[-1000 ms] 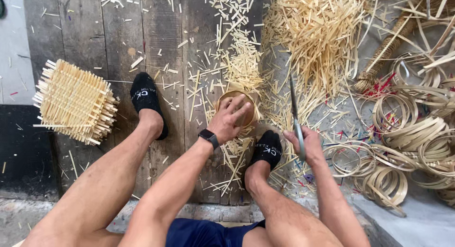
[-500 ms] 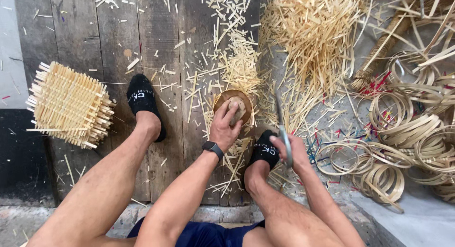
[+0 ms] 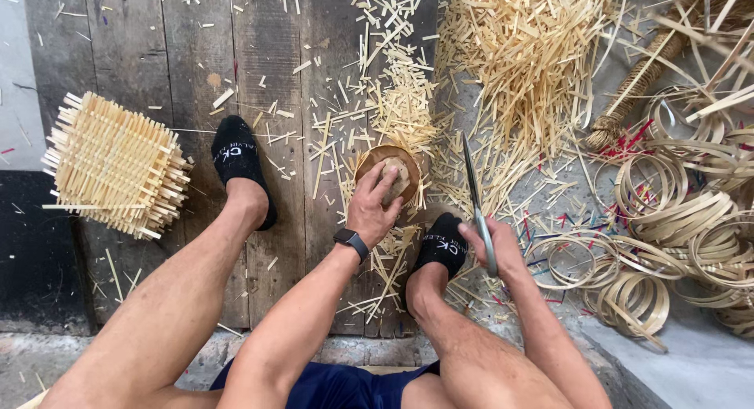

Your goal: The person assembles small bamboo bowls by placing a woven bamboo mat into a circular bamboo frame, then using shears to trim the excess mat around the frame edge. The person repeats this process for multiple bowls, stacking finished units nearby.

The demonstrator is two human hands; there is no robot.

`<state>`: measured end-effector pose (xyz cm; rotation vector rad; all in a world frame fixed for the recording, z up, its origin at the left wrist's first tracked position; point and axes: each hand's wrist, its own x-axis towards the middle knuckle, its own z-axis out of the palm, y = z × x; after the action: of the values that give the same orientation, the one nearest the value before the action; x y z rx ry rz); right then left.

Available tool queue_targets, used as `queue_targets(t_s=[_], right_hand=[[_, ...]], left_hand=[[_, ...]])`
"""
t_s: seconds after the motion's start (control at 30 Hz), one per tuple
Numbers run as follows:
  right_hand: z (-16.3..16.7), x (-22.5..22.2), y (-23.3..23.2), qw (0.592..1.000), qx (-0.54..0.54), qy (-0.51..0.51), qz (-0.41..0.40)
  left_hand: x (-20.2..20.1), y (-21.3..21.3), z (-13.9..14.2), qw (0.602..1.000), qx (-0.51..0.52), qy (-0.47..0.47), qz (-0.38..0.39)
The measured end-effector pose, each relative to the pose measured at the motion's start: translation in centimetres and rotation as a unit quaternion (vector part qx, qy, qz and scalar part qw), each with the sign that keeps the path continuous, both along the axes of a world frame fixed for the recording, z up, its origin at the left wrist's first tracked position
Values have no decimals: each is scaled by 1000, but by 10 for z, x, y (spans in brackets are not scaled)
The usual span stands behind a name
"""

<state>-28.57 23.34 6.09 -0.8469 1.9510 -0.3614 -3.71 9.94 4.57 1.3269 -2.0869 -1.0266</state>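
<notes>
Fingers of L hand press wood block; R hand grips knife.
</notes>
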Motion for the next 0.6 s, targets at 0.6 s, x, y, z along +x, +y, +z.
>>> queue_targets(t_s=[0.6], right_hand=[[-31, -52, -15, 930, 23, 276, 242]], left_hand=[[-9, -25, 14, 990, 36, 20, -133]])
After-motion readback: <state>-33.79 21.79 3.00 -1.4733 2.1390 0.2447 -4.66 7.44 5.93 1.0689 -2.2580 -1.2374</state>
